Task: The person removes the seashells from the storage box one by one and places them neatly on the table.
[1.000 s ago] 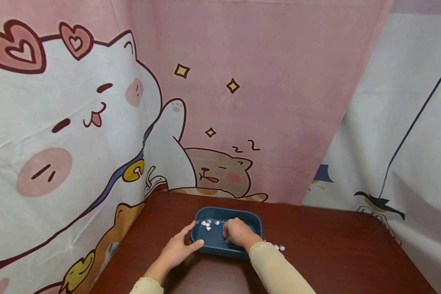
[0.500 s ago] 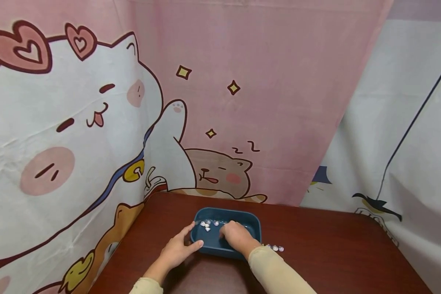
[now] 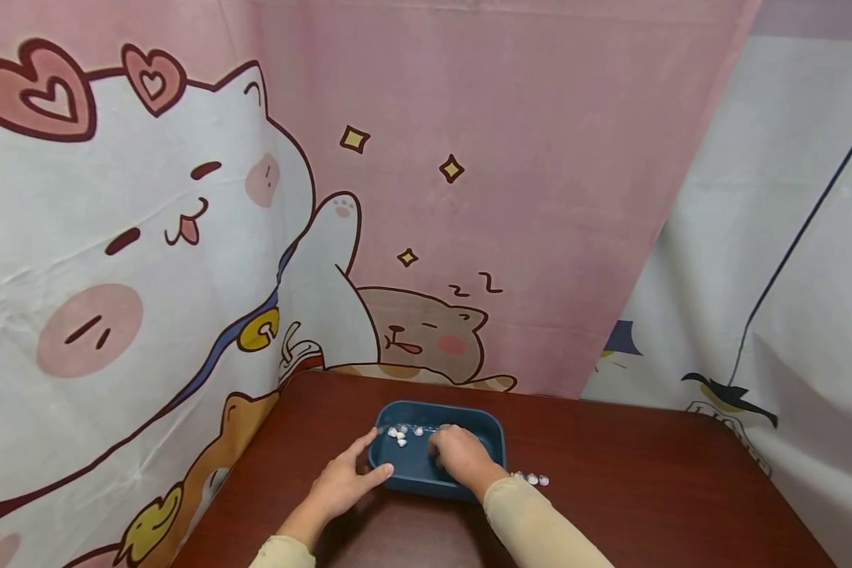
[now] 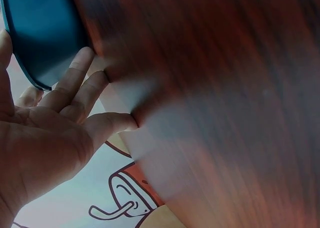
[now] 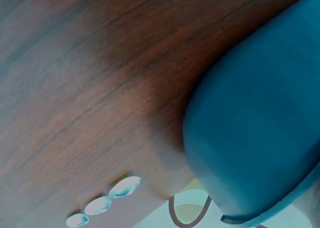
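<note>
A dark blue rectangular tray (image 3: 415, 467) sits on the table in the head view. Spread at its left end is my left hand (image 3: 341, 480), thumb at the front corner and fingers along the side; the left wrist view shows its fingers fairly straight beside the tray wall (image 4: 47, 32). My right hand (image 3: 463, 456) reaches down into the tray's right half, fingers bent toward the floor. Its fingertips are blurred and partly hidden, so I cannot tell whether they pinch anything. Several small shiny whitish, gem-like pieces (image 3: 401, 435) lie in the tray's left part.
Just right of the tray, a short row of similar shiny pieces (image 3: 532, 479) lies on the reddish-brown table (image 3: 632, 473); the right wrist view shows them as faceted ovals (image 5: 98, 206). A cartoon-printed cloth (image 3: 525, 197) hangs behind and along the sides.
My right hand shifts slightly left inside the tray, then back to the right. The left hand stays at the tray's left end, and the pieces in the tray keep their places.
</note>
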`<action>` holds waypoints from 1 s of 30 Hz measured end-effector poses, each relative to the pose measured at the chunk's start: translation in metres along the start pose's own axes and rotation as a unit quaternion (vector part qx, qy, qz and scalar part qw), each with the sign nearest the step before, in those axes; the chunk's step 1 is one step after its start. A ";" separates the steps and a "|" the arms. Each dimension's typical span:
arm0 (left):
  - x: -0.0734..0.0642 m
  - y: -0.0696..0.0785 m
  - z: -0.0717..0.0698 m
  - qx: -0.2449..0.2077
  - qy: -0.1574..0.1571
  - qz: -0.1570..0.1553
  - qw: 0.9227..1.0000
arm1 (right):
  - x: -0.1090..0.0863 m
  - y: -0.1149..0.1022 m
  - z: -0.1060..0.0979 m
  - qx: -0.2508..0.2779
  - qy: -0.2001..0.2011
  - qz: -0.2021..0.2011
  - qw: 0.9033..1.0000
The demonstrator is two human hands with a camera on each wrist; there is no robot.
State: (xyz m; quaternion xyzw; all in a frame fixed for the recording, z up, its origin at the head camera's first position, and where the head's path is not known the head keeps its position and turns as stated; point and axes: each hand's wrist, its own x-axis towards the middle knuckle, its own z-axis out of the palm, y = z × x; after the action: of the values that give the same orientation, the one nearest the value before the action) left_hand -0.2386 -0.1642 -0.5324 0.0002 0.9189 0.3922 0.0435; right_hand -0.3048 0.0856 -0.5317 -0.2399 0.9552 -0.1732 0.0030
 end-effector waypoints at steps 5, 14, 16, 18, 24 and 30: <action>0.000 0.000 0.000 0.000 0.002 0.002 1.000 | 0.001 0.001 -0.002 -0.033 -0.001 0.024 0.999; -0.001 0.000 0.000 0.000 0.002 -0.001 1.000 | 0.000 0.005 -0.001 -0.014 -0.036 0.004 0.999; -0.001 0.001 0.000 -0.001 0.002 0.000 1.000 | -0.001 0.005 -0.001 -0.015 -0.041 -0.009 0.999; -0.002 0.001 0.000 -0.002 0.001 -0.001 1.000 | -0.001 0.005 -0.001 -0.017 -0.039 -0.022 0.999; -0.001 0.002 -0.001 -0.004 -0.001 -0.003 1.000 | -0.001 0.005 0.000 -0.019 -0.022 -0.041 0.999; -0.001 0.003 0.000 -0.003 -0.002 -0.009 1.000 | -0.005 0.007 -0.008 -0.009 0.003 -0.033 0.999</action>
State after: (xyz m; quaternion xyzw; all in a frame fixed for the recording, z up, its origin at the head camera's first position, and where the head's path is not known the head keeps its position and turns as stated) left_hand -0.2376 -0.1626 -0.5299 -0.0074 0.9174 0.3948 0.0488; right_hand -0.3041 0.0962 -0.5264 -0.2707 0.9483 -0.1654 -0.0075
